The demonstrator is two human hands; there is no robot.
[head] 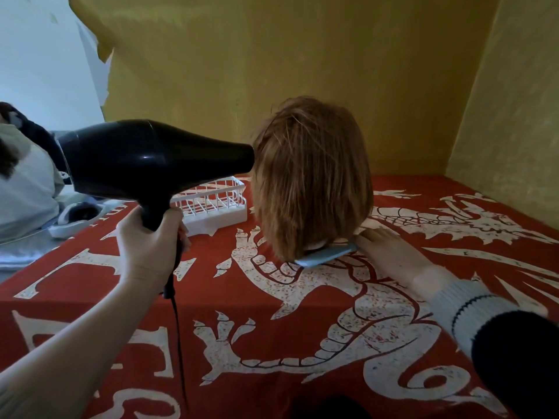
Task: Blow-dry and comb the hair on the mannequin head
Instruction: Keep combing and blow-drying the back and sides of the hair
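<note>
A mannequin head with short reddish-brown hair (pixel 313 176) stands on the red cloth, its back towards me. My left hand (pixel 151 237) grips the handle of a black hair dryer (pixel 145 158), whose nozzle almost touches the hair's left side. Its black cord hangs down from the handle. A light blue comb (pixel 325 256) lies flat at the foot of the mannequin head, partly under the hair. My right hand (pixel 384 246) rests on the cloth with its fingers on the comb's right end; I cannot tell whether it grips the comb.
A red cloth with a white dragon print (pixel 302 313) covers the table. A white plastic basket (pixel 217 204) stands behind the dryer, left of the head. Light-coloured clothes and bedding (pixel 27 182) are heaped at the far left. Yellow walls (pixel 302 55) close in the back and right.
</note>
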